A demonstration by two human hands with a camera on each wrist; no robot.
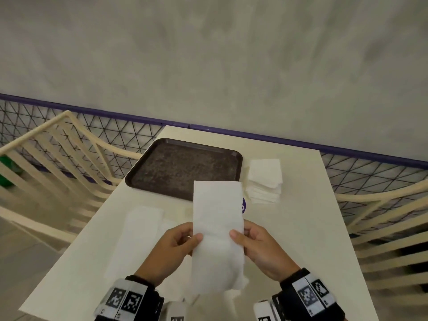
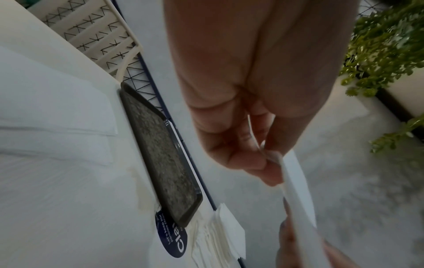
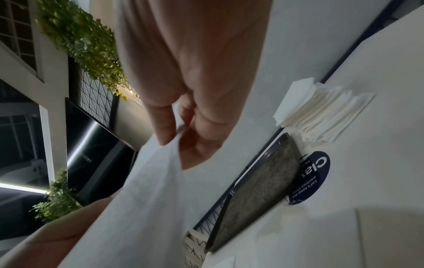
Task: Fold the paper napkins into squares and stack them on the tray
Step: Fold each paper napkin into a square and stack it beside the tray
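Observation:
A long white paper napkin (image 1: 217, 228) is held upright above the table, folded into a narrow strip. My left hand (image 1: 178, 242) pinches its left edge and my right hand (image 1: 252, 242) pinches its right edge, thumbs on the near face. In the left wrist view the napkin (image 2: 296, 190) shows edge-on at my left hand (image 2: 263, 156). In the right wrist view the napkin (image 3: 149, 199) hangs from my right hand (image 3: 176, 137). A dark speckled tray (image 1: 183, 167) lies beyond, with nothing on it. A stack of square napkins (image 1: 265, 179) sits right of the tray.
Several unfolded napkins (image 1: 136, 235) lie flat on the white table (image 1: 301, 239) under my left hand. A round blue sticker (image 3: 309, 179) sits by the tray's near right corner. Cream slatted chairs (image 1: 58, 163) flank the table; a wire fence (image 1: 120, 133) runs behind.

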